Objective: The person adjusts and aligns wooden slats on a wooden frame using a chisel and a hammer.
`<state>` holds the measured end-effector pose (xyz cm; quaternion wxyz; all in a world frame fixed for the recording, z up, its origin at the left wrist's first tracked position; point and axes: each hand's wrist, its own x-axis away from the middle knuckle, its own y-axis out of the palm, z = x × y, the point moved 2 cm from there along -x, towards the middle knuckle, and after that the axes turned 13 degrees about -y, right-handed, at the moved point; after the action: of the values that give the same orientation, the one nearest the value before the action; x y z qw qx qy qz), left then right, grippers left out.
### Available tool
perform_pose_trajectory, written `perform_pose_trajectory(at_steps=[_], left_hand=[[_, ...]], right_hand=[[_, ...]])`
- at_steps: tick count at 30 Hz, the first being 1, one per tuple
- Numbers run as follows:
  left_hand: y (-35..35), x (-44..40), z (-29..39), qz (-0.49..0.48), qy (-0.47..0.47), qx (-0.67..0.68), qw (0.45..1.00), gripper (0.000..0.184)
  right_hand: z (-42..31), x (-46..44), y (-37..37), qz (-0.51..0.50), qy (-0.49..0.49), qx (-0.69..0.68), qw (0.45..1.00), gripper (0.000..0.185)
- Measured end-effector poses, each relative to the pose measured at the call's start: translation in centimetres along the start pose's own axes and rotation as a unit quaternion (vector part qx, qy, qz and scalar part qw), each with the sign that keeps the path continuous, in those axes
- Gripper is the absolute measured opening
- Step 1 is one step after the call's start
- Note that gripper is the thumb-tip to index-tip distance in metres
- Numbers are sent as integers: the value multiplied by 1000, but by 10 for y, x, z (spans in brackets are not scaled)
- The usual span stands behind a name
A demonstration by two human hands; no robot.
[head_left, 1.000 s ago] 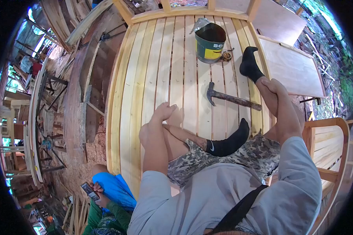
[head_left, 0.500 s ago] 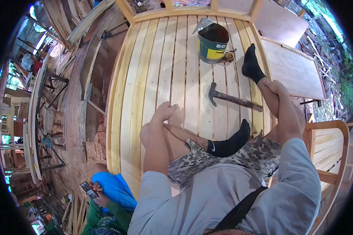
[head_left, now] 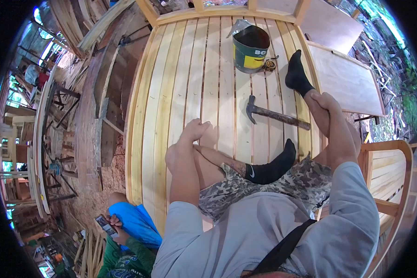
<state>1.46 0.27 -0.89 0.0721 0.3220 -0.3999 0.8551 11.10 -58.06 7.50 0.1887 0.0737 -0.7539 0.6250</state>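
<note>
My left hand is closed above the slatted wooden surface, its forearm resting over my bent knee; whether anything is inside the fingers is hidden. My right hand is wrapped round my shin, just above the black sock. Between my hands a hammer lies on the slats, its head pointing left and its handle toward my right leg. Farther off stands a green bucket with a yellow label, and a round tape measure touches its right side.
At the lower left another person in blue shorts holds a phone. Long boards and metal stands line the left. Flat panels lie at the right, above a curved wooden frame. A rail edges the far end.
Since one second ago the view has shifted slightly, so the bucket and hammer appear a little farther right. Both my hands keep the same pose, and nothing has been picked up.
</note>
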Motion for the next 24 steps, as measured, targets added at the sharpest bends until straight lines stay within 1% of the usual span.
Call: perform_pose_trajectory(at_steps=[2,6,8,9,12,17,24], left_hand=[[1,-2,0,19,7,-5,1000,70],[3,-4,-2,6,8,13,1000,71],[-2,6,4,-12,-17,33,999,71],[0,4,2,-17,-15,31,999,71],[2,-3,0,-13,-29,24,999,71],[3,-2,-1,-16,-45,31,998,73],[4,-5,-2,-26,-40,36,998,71]], right_hand=[[-2,3,-1,12,-12,-3,1000,89],[-4,6,-3,19,0,10,1000,89],[-9,11,-7,1,-9,-1,1000,89],[-9,12,-6,-6,-10,-6,1000,89],[-9,11,-7,-2,-8,-36,999,89],[-6,6,-4,0,-11,-17,1000,89],[-6,9,-3,11,-3,-13,1000,89]])
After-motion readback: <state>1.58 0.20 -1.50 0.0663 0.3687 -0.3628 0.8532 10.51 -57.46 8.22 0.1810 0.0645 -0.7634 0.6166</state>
